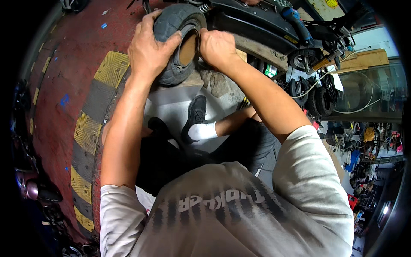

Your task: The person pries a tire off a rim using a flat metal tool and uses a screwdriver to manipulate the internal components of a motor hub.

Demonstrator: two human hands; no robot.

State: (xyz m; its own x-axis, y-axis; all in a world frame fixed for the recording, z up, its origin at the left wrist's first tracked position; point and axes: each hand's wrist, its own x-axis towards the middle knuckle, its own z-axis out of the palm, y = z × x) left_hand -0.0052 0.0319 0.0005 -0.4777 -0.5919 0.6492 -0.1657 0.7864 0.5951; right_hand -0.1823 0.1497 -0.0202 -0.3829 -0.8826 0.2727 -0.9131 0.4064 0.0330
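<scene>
A small black tyre (173, 23) stands upright at the top middle of the head view. A brown surface shows through its round opening. My left hand (150, 47) is wrapped over the tread on the left side, with the thumb on the sidewall. On the opposite side, my right hand (217, 48) is closed in a fist on the tyre's inner edge. Its fingertips are hidden, so anything else inside that grip cannot be made out. Below the tyre lie a flat board (188, 81) and a crumpled grey-brown rag (219, 83).
Beyond my right hand lies a black scooter body (252, 25), with a blue power tool (295, 23) on it. Loose tyres (324, 102) and a glass case (372, 88) stand at right. A yellow-and-black ramp strip (87, 128) crosses the red floor (55, 103) at left.
</scene>
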